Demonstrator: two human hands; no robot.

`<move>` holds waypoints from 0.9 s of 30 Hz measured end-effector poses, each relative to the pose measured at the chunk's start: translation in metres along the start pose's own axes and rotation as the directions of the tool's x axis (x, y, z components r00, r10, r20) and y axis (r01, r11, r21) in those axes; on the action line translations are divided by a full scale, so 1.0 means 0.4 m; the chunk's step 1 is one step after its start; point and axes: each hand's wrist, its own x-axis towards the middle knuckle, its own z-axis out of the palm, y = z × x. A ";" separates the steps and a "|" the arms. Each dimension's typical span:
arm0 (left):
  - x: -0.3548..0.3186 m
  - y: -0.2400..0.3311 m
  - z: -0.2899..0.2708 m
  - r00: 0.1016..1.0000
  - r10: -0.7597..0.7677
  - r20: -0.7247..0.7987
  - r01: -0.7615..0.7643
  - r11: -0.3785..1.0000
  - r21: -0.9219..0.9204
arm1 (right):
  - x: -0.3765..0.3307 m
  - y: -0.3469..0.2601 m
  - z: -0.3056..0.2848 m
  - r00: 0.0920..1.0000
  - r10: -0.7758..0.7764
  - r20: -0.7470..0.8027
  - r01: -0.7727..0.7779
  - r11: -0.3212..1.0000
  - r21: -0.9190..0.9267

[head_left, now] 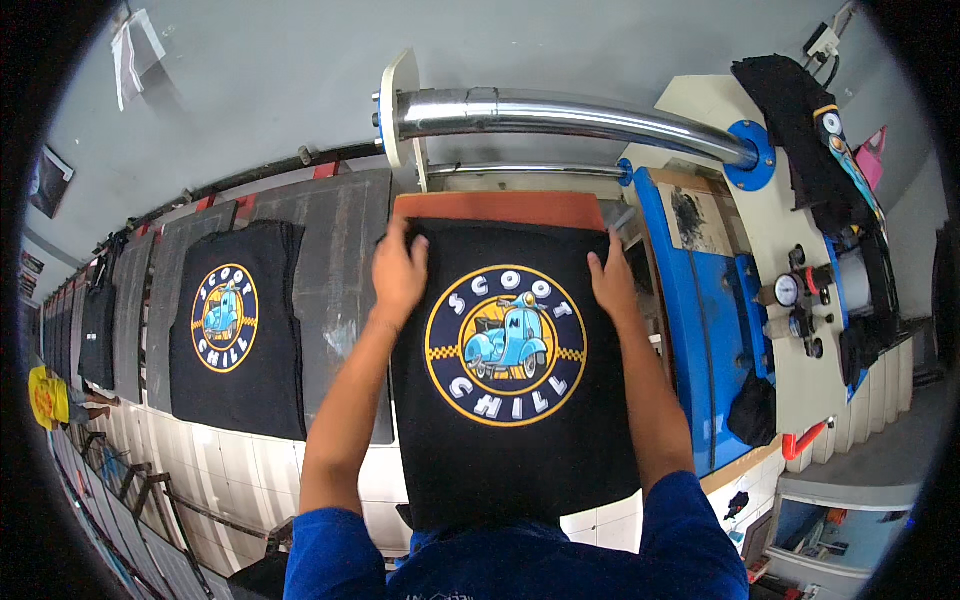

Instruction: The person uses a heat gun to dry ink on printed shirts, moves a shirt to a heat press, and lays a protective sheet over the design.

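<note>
A black T-shirt or cut shirt panel lies spread in front of me, its near end reaching my body. It bears a round yellow-rimmed print with a light blue scooter. Beneath its far edge shows a reddish-orange pad. My left hand grips the far left side of the fabric, thumb on top. On the far right side, my right hand is closed on the edge in the same way, its fingers partly hidden beyond the cloth.
A second black printed piece lies on a grey board to the left. A thick chrome bar crosses beyond my hands. On the right stands a blue press machine with a gauge. Far left is a person in yellow.
</note>
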 end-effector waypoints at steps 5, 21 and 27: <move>-0.056 -0.031 0.015 0.773 0.451 0.446 -0.530 0.846 0.062 | -0.037 -0.141 0.037 0.888 -0.284 0.361 0.306 0.952 -0.005; -0.487 -0.031 -0.200 0.945 -0.190 0.265 0.243 0.953 -0.183 | -0.456 -0.111 -0.351 0.423 0.681 0.598 -0.895 0.419 0.156; -0.988 -0.124 -0.304 0.365 -0.470 0.804 0.883 -0.099 -0.459 | -1.052 0.077 -0.495 0.281 0.370 0.885 -0.893 -0.238 0.383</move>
